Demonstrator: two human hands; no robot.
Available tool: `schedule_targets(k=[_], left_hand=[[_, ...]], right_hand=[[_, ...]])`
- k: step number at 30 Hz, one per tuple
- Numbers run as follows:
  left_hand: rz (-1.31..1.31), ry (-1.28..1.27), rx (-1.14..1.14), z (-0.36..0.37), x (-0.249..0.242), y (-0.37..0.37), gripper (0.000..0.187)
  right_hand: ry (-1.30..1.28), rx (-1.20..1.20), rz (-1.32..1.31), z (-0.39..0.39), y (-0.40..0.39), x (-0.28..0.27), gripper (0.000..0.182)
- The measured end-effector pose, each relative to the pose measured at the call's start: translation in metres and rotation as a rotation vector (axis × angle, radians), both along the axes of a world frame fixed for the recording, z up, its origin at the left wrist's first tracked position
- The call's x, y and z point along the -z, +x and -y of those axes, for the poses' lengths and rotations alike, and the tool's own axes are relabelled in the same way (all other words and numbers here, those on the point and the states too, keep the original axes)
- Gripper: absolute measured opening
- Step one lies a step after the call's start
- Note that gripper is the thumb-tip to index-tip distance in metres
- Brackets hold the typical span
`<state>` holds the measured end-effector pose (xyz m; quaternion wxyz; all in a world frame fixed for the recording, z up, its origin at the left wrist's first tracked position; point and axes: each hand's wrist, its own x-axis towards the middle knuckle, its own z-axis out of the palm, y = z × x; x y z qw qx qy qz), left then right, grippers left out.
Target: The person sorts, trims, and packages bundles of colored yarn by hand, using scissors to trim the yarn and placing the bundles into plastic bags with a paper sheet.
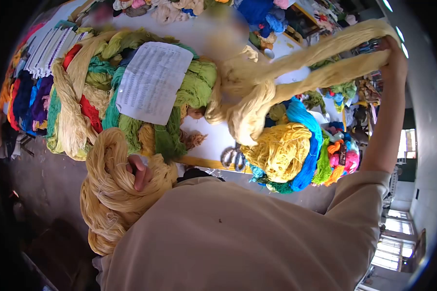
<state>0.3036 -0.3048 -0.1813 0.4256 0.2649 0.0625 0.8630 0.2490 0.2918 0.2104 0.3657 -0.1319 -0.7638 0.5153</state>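
We see a long skein of pale cream yarn, soft and loosely twisted, stretched in two thick strands from a knotted, bunched middle above the table out to the upper right. Our right hand is raised at the far end of that skein, arm extended, fingers closed around the looped end so the strands run taut from it. Our left hand sits low by our chest, fingers curled shut into a big coiled bundle of tan yarn that hangs down past the table edge. Around the work, the table is crowded: a printed sheet of paper lies on a heap of green, cream and red skeins; a mound of bright yellow yarn with blue, orange and pink hanks sits right beneath the stretched skein, just beside its bunched middle; a pair of scissors rests near the table's front edge. The yellow mound and the green heap press in on either side of the bunched part. The cream skein reaches from the table centre up into the right hand's grip, well apart from the left hand and its tan bundle.
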Motion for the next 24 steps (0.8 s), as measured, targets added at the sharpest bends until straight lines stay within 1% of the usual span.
schedule_targets(k=[1,2,4,5,6,8,10,12,13,14,15,16,17,19,20,21,22,23,24], left_hand=[[-0.02,-0.018,0.02,0.0,0.0,-0.002,0.036],[-0.04,-0.037,0.046,0.0,0.0,-0.006,0.037],[-0.041,-0.033,0.096,-0.004,0.007,-0.013,0.037],[-0.055,0.002,0.114,-0.006,0.011,-0.016,0.039],[-0.067,0.039,0.131,-0.008,0.013,-0.017,0.041],[-0.039,0.037,0.115,-0.012,0.014,-0.016,0.041],[-0.008,0.027,0.104,-0.017,0.015,-0.015,0.041],[0.019,0.014,0.078,-0.023,0.016,-0.015,0.041],[0.023,0.004,0.078,-0.025,0.012,-0.014,0.041],[0.033,-0.073,0.049,-0.026,0.004,-0.013,0.038],[0.043,-0.148,0.022,-0.028,-0.002,-0.012,0.035],[0.048,-0.154,0.022,-0.031,-0.003,-0.012,0.035],[0.053,-0.165,-0.002,-0.034,-0.004,-0.011,0.035],[0.063,-0.177,-0.034,-0.036,-0.002,-0.007,0.034],[0.084,-0.176,-0.088,-0.036,0.002,-0.003,0.034],[0.106,-0.176,-0.141,-0.035,0.005,0.001,0.034],[0.105,-0.178,-0.153,-0.037,0.001,0.003,0.034],[0.135,-0.195,-0.166,-0.039,-0.005,0.003,0.034],[0.164,-0.211,-0.176,-0.04,-0.009,0.004,0.034]], right_hand=[[0.105,0.012,0.089,0.028,0.007,0.017,0.016],[0.224,-0.055,0.262,0.035,0.01,0.033,0.021],[0.408,-0.158,0.427,0.064,0.019,0.061,0.029],[0.465,-0.212,0.52,0.05,0.014,0.071,0.036],[0.462,-0.212,0.525,0.04,0.007,0.081,0.036],[0.728,-0.07,0.509,0.017,-0.014,0.103,0.037],[0.753,-0.023,0.413,-0.05,-0.063,0.141,0.039],[0.624,0.064,0.291,-0.065,-0.102,0.186,0.047],[0.623,0.167,0.366,-0.064,-0.119,0.213,0.057],[0.887,0.204,0.43,-0.073,-0.135,0.255,0.073],[0.944,0.144,0.486,-0.064,-0.13,0.309,0.086],[0.999,0.081,0.538,-0.051,-0.125,0.36,0.1],[0.974,-0.079,0.89,-0.023,-0.104,0.38,0.109],[0.78,-0.317,1.242,0.038,-0.056,0.429,0.117],[0.574,-0.457,1.225,0.044,-0.03,0.481,0.118],[0.559,-0.471,1.4,0.067,-0.012,0.497,0.119],[0.659,-0.438,1.521,0.094,0.002,0.494,0.112],[0.818,-0.261,1.275,0.112,0.027,0.493,0.083],[0.821,-0.265,1.268,0.108,0.025,0.493,0.083]])
